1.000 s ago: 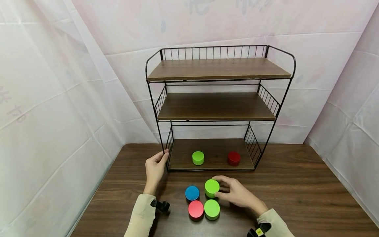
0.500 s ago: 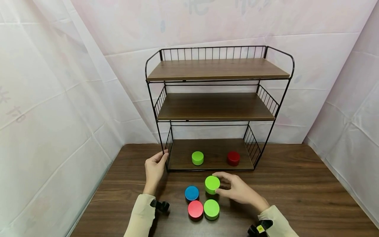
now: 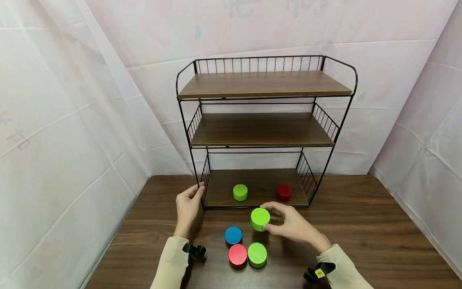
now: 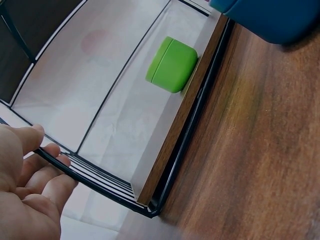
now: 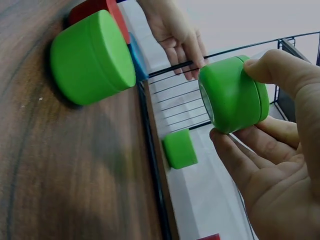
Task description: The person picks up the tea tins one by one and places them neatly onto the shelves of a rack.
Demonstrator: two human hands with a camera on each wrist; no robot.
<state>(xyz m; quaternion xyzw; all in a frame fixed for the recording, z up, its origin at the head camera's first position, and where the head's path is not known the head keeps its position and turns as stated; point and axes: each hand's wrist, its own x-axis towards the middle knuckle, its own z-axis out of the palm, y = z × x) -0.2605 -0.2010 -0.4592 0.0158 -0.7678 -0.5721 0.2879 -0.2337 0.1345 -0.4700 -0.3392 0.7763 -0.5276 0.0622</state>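
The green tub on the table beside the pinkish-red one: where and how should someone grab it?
The green tub is probably best pinched across its round side, thumb near and fingers far, coming from the right. It stands upright, and the pinkish-red tub crowds its left, while its right faces bare table.

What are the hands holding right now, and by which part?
The right hand holds a green container, pinched across its round side. The left hand holds the rack low on its left front upright.
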